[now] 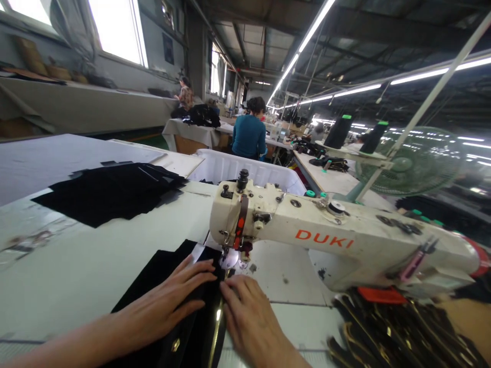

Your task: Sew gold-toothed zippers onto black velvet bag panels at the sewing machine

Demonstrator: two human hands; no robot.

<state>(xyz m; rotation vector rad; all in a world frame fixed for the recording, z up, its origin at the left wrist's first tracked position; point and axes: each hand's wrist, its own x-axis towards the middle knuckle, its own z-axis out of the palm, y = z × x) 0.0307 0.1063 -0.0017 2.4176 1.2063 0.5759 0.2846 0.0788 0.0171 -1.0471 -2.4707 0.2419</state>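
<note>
My left hand lies flat on a black fabric piece, its fingers stretched toward the needle area. Along the fabric's right side runs a black zipper with gold teeth. The fingers of my right hand are bent and pressed together at the zipper's edge, just in front of the presser foot. A lit needle plate shows under the head of the cream sewing machine. A gold metal zipper pull shows on the fabric below my left wrist.
A stack of black cut pieces lies at the left. More gold-toothed zippers are piled at the right, under the machine arm. Behind the machine stand a white plastic bin, thread cones and a fan. A co-worker sits farther back.
</note>
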